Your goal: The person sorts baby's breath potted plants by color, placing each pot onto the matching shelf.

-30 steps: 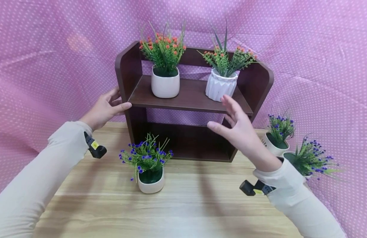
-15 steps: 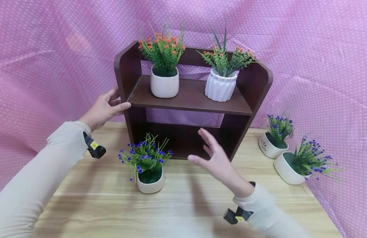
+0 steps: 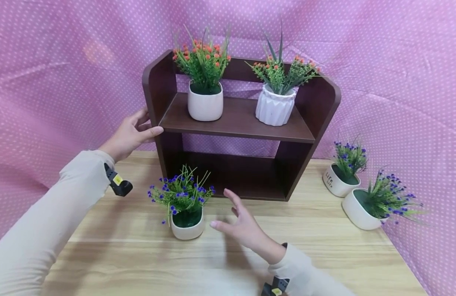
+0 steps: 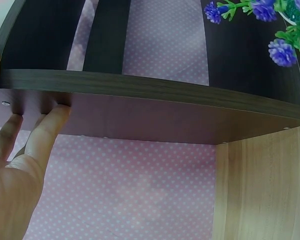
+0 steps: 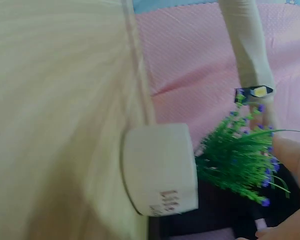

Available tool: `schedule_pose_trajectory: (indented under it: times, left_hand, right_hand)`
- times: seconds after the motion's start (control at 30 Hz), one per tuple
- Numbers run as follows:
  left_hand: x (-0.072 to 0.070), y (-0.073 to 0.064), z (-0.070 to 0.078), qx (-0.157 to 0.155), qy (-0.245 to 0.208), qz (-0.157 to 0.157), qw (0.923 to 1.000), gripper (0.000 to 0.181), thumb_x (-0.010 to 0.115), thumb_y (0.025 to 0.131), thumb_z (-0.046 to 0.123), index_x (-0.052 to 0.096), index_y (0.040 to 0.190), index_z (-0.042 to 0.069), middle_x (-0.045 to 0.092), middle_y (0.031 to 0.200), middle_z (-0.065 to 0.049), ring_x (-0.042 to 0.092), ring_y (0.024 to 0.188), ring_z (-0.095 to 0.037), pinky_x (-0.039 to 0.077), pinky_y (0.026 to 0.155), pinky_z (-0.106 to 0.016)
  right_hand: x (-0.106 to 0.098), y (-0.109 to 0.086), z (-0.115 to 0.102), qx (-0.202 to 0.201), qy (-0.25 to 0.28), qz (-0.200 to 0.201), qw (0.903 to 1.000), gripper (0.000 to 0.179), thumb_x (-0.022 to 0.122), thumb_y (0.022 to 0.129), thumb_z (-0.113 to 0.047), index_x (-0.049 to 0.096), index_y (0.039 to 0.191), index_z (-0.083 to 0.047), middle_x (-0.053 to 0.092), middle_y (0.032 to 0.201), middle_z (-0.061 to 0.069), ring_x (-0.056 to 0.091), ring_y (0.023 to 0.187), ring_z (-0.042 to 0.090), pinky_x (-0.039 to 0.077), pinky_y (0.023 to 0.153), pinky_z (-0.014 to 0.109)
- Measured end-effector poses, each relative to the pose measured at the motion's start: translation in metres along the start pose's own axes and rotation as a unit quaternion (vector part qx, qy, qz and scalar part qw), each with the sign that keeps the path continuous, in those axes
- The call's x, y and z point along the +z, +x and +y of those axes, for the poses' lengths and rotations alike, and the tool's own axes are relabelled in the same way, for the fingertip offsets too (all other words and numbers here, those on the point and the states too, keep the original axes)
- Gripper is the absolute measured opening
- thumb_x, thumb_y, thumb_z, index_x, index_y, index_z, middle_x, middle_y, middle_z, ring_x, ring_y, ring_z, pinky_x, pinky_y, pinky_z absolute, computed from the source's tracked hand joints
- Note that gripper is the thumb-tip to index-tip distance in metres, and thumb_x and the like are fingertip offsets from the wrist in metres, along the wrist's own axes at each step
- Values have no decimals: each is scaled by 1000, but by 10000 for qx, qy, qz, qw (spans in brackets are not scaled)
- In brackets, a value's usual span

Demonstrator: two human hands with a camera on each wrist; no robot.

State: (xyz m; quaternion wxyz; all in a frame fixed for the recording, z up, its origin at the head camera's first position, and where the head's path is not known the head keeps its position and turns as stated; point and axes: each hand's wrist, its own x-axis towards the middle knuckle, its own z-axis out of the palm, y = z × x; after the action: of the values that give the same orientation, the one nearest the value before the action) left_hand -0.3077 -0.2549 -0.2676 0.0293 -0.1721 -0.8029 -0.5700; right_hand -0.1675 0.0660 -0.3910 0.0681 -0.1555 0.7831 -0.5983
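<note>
My left hand [image 3: 127, 135] grips the left side panel of a dark brown two-tier shelf [image 3: 237, 123], thumb at its front edge. In the left wrist view its fingertips press the panel's outer face. My right hand [image 3: 246, 230], fingers spread and holding nothing, is just right of a potted plant with purple flowers [image 3: 187, 231], apart from it. That plant stands on the table before the shelf; lettering shows on its white pot [image 5: 160, 167] in the right wrist view. On the upper tier are two orange-flowered plants, one in a smooth white pot [image 3: 206, 106], one in a ridged white pot [image 3: 274, 107].
Two more purple-flowered plants stand at the table's right, one in a pot lettered "Life" [image 3: 339, 183], the other in a plain white pot [image 3: 362, 213]. A pink dotted cloth [image 3: 398, 82] hangs behind the wooden table [image 3: 146, 263].
My right hand has moved down and left, from in front of the ridged pot to beside the purple-flowered plant near the shelf. The left hand keeps its grip on the panel.
</note>
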Motion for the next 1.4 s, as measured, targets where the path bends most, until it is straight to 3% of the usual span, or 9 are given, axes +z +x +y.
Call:
schedule_pose_trajectory:
  times: [0.1,0.37,0.5,0.67,0.83,1.17,1.4]
  left_hand:
    - [0,0,0,-4,27,6,10000,75,64,93,21,20,154,25,27,156,-9,37,136,-33,54,85,-18]
    - [0,-1,-1,-23,35,20,10000,74,64,93,20,22,153,27,29,156,-7,38,136,-32,54,85,-18]
    - [-1,-2,0,-34,58,29,10000,74,64,93,20,22,153,27,28,156,-7,37,137,-32,53,87,-19]
    - [-1,-2,0,-20,33,56,10000,74,64,93,20,22,153,26,29,156,-8,38,136,-32,53,85,-18]
    - [-1,-1,0,-28,-72,77,9999,74,64,93,19,23,153,27,30,155,-8,39,136,-31,54,83,-18]
    - [0,-2,1,-78,-88,24,9999,73,64,93,18,23,153,26,32,155,-7,39,136,-30,54,86,-22]
    - [1,-1,0,-32,-106,47,9999,73,64,93,18,23,153,25,31,155,-9,38,136,-31,53,87,-20]
  right_hand:
    - [10,0,6,95,37,-96,9999,89,79,79,-23,27,150,-12,27,156,12,25,140,42,23,115,55]
    - [38,0,14,305,185,-211,9991,92,80,79,-23,24,150,-4,26,155,17,29,138,42,29,112,55]
    - [50,0,16,360,250,-125,9990,95,80,78,-23,23,151,-3,26,155,18,34,135,43,30,111,54]
    - [64,0,20,314,317,19,9990,96,80,78,-23,21,150,-3,25,155,17,29,138,42,27,113,55]
    - [78,4,24,243,578,186,9979,94,81,76,-19,24,149,-1,25,153,19,28,139,39,27,114,48]
    - [83,11,28,405,1053,455,9926,76,67,90,-18,22,147,3,23,153,25,26,140,39,23,115,51]
    - [81,14,32,305,959,500,9937,70,65,90,-14,27,146,4,33,148,25,35,136,37,26,114,50]
